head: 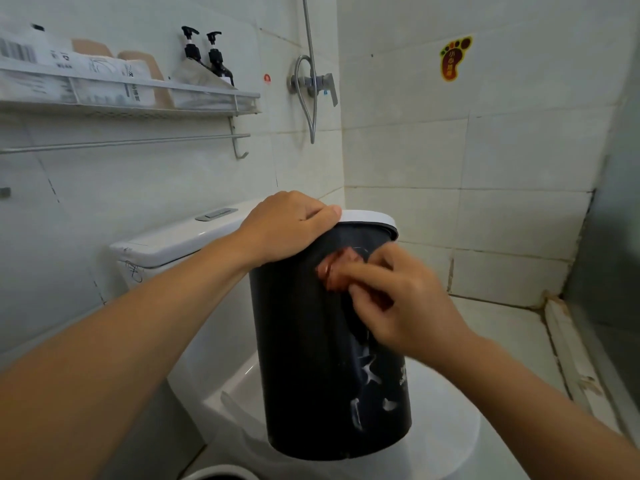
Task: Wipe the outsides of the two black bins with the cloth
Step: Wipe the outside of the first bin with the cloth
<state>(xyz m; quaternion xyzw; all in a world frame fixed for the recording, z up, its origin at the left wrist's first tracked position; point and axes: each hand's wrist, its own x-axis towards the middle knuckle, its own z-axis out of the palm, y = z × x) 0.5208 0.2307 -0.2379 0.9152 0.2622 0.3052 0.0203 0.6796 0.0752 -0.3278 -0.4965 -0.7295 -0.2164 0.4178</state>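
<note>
Fingers (367, 271) pinch cloth (337, 271) against bin (311, 358) (left hand (287, 226) grips rim).

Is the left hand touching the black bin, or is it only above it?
Touching. The head view shows the left hand resting on the white rim of the black bin, with its fingers curled over the edge.

The bin (311, 358) is seen as matt black plastic, white-smeared; the toilet (180, 240) as glossy ceramic; the wall (485, 150) as smooth tile; the tap (317, 83) as metal.
</note>
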